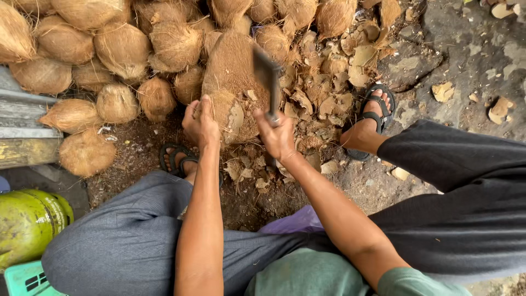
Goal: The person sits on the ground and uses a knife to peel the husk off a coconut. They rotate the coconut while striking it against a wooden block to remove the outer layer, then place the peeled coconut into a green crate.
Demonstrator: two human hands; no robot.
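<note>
The left hand presses its fingers together on the big brown coconut standing between the 2 feet. The right hand grips a blurry chopping blade, maybe mid-swing. A slip could cut the near fingers. A round green can sits bottom left, its label too small to tell

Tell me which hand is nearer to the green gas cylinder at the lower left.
Left. The left hand steadies the big husked coconut, on the same side as the green gas cylinder. The right hand grips the cleaver, farther to the right.
</note>
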